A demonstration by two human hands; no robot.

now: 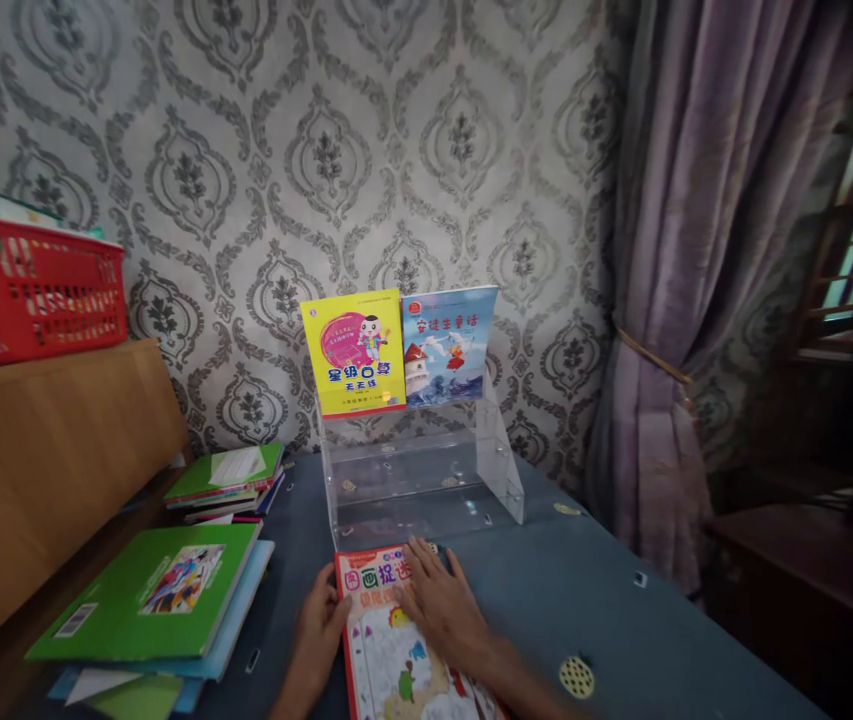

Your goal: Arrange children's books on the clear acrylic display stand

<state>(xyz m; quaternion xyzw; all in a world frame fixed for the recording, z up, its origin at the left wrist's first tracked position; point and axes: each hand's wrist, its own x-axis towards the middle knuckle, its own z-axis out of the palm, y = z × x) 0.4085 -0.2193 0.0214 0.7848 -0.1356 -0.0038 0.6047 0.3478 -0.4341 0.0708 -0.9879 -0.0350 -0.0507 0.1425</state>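
A red-bordered picture book (407, 660) lies face up on the table just below the clear stand. At its left edge is my left hand (319, 625), thumb on the cover and fingers curled round the side. My right hand (441, 605) rests flat across the cover, fingers stretched toward the top edge and hiding part of the title. Beyond the book stands a clear acrylic tiered rack (501, 460). Its top tier carries a yellow book (355, 355) and, right beside it, a blue storybook (450, 345), both upright with covers facing me. The lower tiers hold no books.
To the left are a stack of books with a green one on top (118, 590) and a second book pile (193, 480) behind it. A red basket (36, 290) sits on a wooden headboard (58, 430). Purple curtains (666, 450) hang at the right.
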